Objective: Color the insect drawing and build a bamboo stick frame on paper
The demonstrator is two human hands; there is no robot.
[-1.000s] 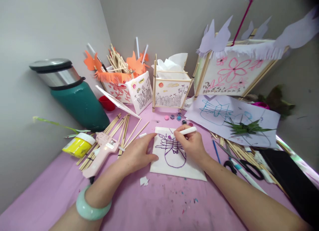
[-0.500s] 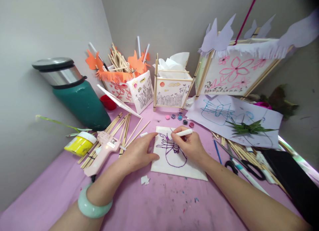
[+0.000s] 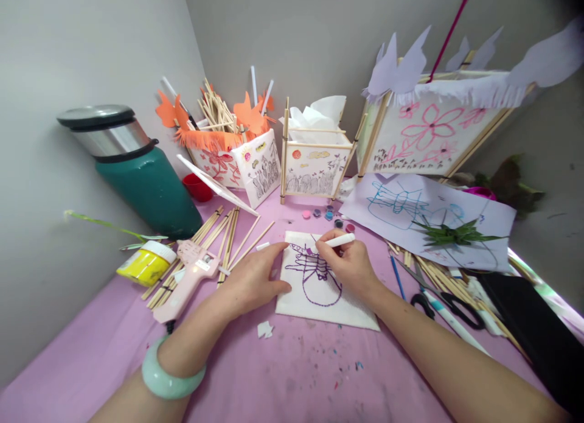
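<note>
My right hand (image 3: 349, 263) is closed around a white marker (image 3: 341, 240), its tip down at the upper part of a white fabric-like panel (image 3: 292, 307). Purple lines on the panel form an insect-like drawing (image 3: 314, 271) with a rounded outline below. The marker's tip is partly hidden by my fingers. My left hand (image 3: 260, 277) rests at the panel's left edge with thumb and fingers apart, holding nothing. A pale green bangle (image 3: 173, 374) circles my left wrist.
At left are a glue gun (image 3: 189, 280), bundled sticks (image 3: 228, 240), a yellow paint jar (image 3: 146, 263) and a teal bottle (image 3: 146, 188). Decorated lanterns (image 3: 317, 170) stand behind. Rightward lie a sketch sheet (image 3: 365, 204), leaves (image 3: 456, 233), scissors (image 3: 460, 310) and a black object (image 3: 524, 313).
My right hand and the marker have shifted very slightly to the right at the drawing's top. My left hand stays by the panel's edge.
</note>
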